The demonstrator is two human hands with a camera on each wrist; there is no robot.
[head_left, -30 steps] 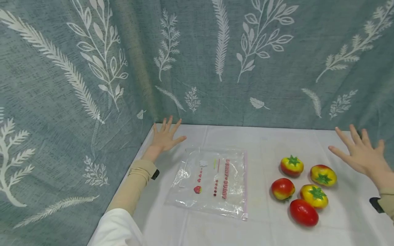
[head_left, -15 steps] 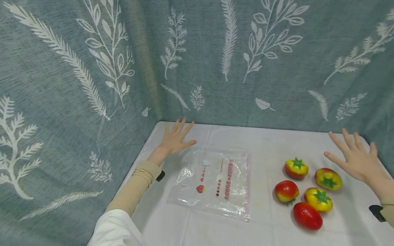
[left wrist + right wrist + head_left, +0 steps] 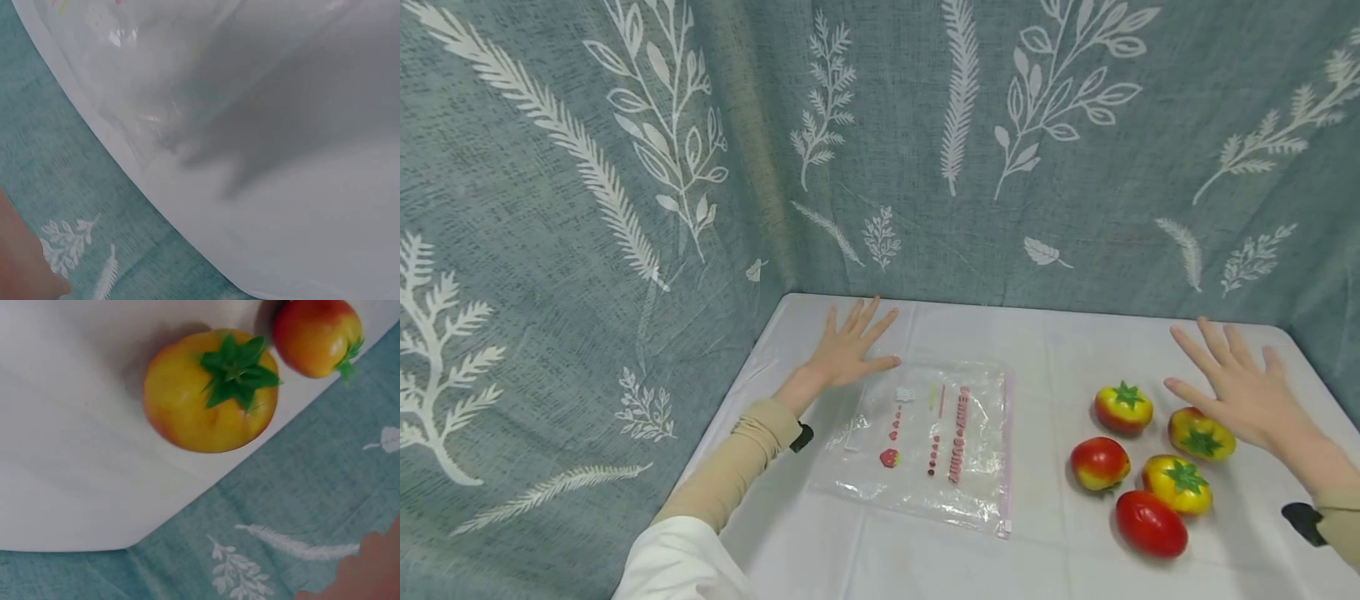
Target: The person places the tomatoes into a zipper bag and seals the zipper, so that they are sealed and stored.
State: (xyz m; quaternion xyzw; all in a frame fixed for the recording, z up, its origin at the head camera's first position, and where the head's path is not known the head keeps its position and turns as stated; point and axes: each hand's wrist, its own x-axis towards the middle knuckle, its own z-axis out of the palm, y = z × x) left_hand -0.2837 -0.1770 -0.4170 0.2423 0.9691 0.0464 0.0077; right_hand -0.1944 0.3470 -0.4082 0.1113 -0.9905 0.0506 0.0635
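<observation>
My left hand point(image 3: 846, 350), fingers spread and straight, hovers over the table near the upper left corner of a clear zip bag point(image 3: 913, 492). The bag lies flat with red lettering and small strawberries on it; in the left wrist view the bag point(image 3: 144, 62) is partly under the hand's shadow. My right hand point(image 3: 1240, 383) also has spread fingers and holds nothing. It is above the table, beside a yellow-red toy tomato point(image 3: 1195, 429). More of these lie close by: a yellow one point(image 3: 1177, 487), two red-yellow ones point(image 3: 1099, 464), and a plain red one point(image 3: 1150, 523).
A white cloth covers the table point(image 3: 955, 567). Green-grey curtain fabric point(image 3: 910, 167) with white leaf prints stands behind the table and along its left side. In the right wrist view a yellow toy tomato point(image 3: 181, 400) lies near the table's edge.
Both hands have moved inward, the left to the right and the right to the left, fingers still spread. The view has shifted slightly; bag and toy tomatoes lie as before.
</observation>
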